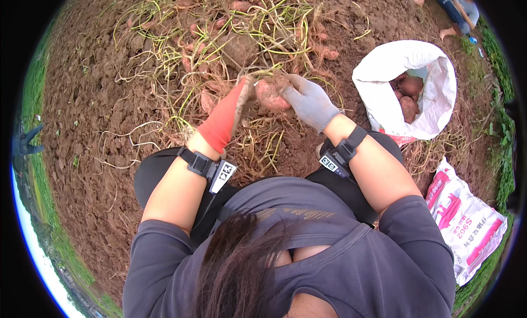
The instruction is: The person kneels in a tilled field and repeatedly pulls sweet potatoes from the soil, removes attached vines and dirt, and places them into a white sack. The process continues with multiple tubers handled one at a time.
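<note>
A large reddish sweet potato (270, 95) is between my two gloved hands, above dug soil. My right hand (308, 99), in a grey glove, grips its right end and some roots at its top. My left hand (230, 112), in a red glove with a dirty palm, is at the left end by the stem; its fingers are seen edge-on, and I cannot tell whether they hold the stem. Green and pale vines (201, 50) with more sweet potatoes (208, 100) attached lie on the soil just beyond my hands.
To the right stands a white woven sack (387, 54) with its rim rolled down and sweet potatoes (409, 108) inside. A printed white and pink sack (465, 227) lies nearer me. A clod of soil (239, 49) sits among the vines. People are at the far upper right and far left.
</note>
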